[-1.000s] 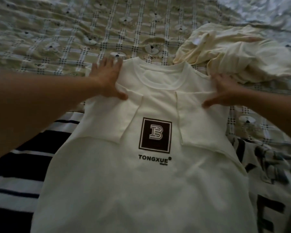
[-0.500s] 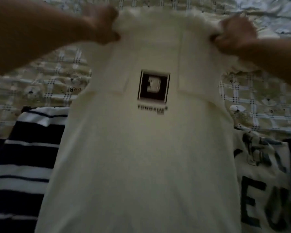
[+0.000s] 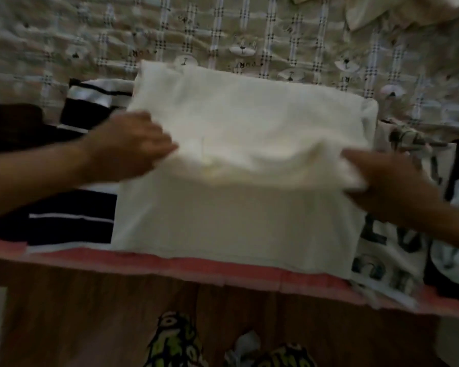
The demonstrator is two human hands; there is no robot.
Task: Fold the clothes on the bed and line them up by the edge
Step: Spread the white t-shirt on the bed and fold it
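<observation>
White shirt [image 3: 239, 123] centre frame at the bed [image 3: 170, 260] edge, halving fold apparently under way. Left hand [image 3: 129, 147] and right hand [image 3: 387, 189] fingers pinch the doubled layer; next, lower it flat, corners matched.
</observation>
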